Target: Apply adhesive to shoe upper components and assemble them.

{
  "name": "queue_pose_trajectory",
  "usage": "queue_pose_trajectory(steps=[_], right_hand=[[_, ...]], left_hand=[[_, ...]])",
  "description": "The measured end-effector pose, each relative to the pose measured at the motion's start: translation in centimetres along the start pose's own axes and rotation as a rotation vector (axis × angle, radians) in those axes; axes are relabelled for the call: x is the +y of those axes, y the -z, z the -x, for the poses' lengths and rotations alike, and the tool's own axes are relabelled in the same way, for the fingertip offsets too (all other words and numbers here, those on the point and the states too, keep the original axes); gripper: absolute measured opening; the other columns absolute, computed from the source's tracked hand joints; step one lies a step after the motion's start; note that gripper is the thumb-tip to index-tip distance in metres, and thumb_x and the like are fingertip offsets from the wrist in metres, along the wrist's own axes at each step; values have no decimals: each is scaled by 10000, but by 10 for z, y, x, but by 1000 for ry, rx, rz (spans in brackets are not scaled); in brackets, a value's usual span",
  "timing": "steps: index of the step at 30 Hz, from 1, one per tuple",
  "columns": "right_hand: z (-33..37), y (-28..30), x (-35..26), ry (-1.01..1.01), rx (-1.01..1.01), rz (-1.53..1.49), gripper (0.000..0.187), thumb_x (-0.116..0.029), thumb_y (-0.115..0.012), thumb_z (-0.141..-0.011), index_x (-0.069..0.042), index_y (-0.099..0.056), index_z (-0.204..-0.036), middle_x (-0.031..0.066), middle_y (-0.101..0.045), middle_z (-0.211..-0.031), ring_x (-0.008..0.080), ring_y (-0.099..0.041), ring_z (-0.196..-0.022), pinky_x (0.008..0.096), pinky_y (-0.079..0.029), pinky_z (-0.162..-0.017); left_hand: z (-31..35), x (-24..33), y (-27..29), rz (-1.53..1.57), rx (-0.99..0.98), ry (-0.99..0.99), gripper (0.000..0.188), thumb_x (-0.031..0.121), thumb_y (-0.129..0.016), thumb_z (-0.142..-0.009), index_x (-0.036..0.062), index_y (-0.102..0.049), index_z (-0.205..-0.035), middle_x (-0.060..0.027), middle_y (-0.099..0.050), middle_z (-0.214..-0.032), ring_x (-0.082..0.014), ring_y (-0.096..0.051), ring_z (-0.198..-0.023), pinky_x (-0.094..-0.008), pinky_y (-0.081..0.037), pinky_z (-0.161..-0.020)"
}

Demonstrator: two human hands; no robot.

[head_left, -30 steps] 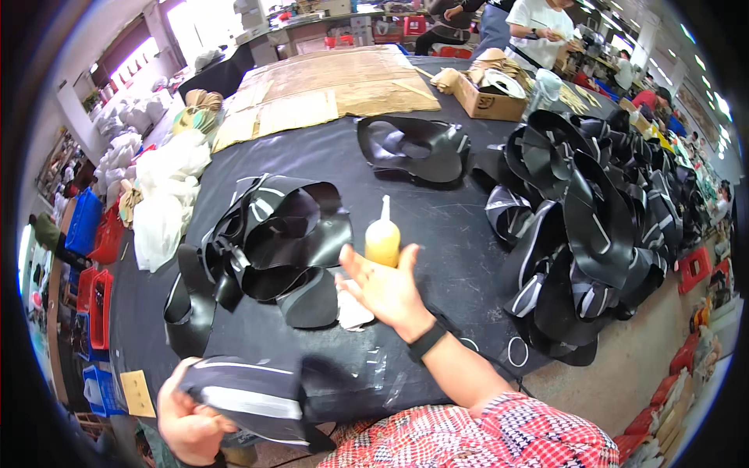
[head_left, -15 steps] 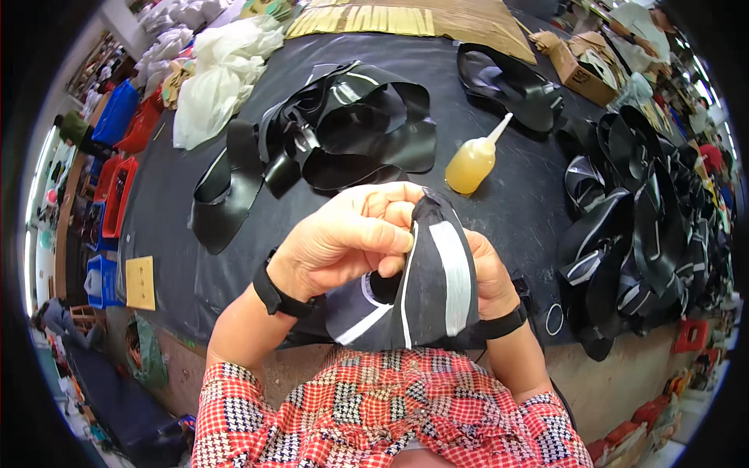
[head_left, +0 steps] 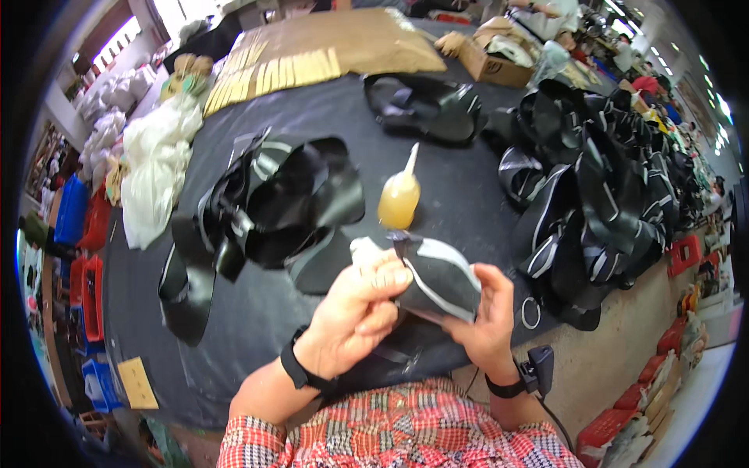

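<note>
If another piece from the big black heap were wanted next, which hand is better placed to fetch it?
Probably the right hand: it is nearer the heap, while the left hand is farther across. Both hold the grey-edged black piece, so it would need freeing first.

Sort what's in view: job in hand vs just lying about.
Job in hand:
white-banded black piece, held by left hand and right hand
right heap of similar black pieces
squeeze bottle, likely, standing nearby

Probably just lying about:
white bags
cardboard box
yellowish card
blue crates
</note>
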State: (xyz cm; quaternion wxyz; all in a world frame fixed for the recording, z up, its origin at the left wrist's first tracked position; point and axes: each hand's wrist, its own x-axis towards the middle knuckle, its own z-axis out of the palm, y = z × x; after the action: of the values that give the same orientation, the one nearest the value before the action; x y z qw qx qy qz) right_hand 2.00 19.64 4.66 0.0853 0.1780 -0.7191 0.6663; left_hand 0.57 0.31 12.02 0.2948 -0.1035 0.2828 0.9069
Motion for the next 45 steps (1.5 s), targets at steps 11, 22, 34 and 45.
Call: queue_pose_trajectory(steps=[11, 22, 34, 45], right_hand=[[-28, 50, -22, 264, 438, 437, 277, -25, -630, -718, 4, -520, -970, 111, -555, -855, 174, -567, -667, 267, -441, -589], [-282, 60, 4, 171, 536, 1036, 188, -171, -487, -786, -1, -549, -838, 234, -598, -760, 404, -585, -741, 460, -456, -645], [-432, 36, 134, 12, 267, 1058, 192, -170, -526, -728, -65, -621, -857, 203, -616, -859, 361, -586, -865, 443, -459, -749], [-418, 19, 135, 41, -50, 1310, 411, -349, -524, -736, 39, -573, -861, 255, -597, -832, 391, -584, -807, 475, -445, -707]], left_hand=[[-62, -20, -64, 144, -227, 35, 158, 7, -535, -832, 45, -411, -923, -10, -502, -801, -14, -331, -383, -146, -227, -306], [-38, -55, 33, -593, 128, -155, 116, 152, -488, -891, 38, -468, -885, -127, -601, -939, -128, -577, -791, -214, -464, -571], [-24, -69, 116, -239, 517, -138, 65, 100, -491, -882, 37, -487, -864, -141, -629, -839, -135, -586, -674, -204, -439, -547], [-20, -64, 112, -320, 484, -63, 137, 151, -536, -859, 17, -511, -856, -87, -616, -816, -99, -547, -682, -202, -426, -589]])
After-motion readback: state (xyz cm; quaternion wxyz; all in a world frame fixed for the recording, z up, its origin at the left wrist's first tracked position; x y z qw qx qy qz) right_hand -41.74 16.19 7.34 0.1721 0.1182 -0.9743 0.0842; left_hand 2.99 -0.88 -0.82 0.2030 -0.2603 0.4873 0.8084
